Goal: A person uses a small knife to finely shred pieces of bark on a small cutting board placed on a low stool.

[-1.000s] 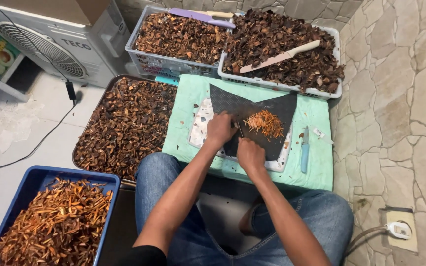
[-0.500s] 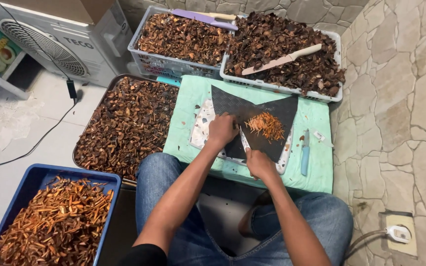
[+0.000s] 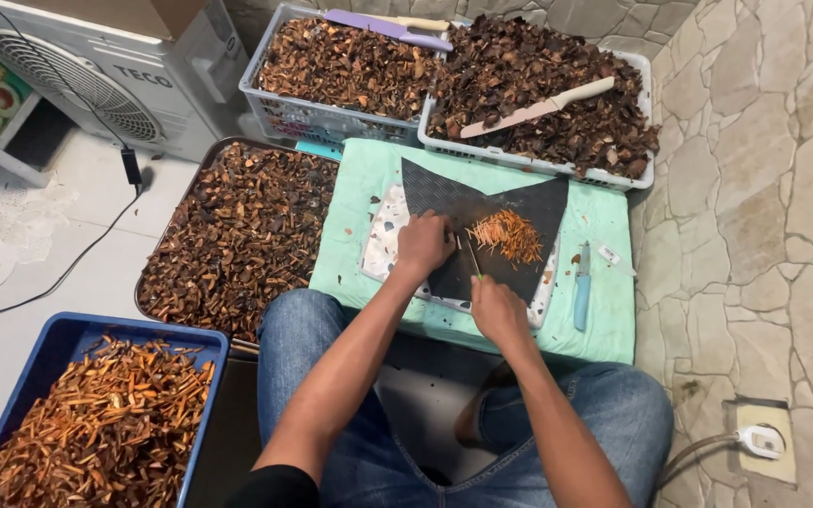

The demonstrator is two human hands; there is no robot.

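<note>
Head view: two hands at work on a dark mat point(image 3: 444, 193).
Left hand point(image 3: 422, 245) presses down on the mat, fingers curled; right hand point(image 3: 498, 309) is clamped on a knife point(image 3: 471, 256), blade beside orange shreds point(image 3: 510, 233). A blue knife point(image 3: 581, 298) lies on the green cloth point(image 3: 369, 169).

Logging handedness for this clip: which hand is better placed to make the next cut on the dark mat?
Probably the right hand: it grips the knife, blade beside the orange strips. The left hand lies pressed on the mat, steadying.
</note>
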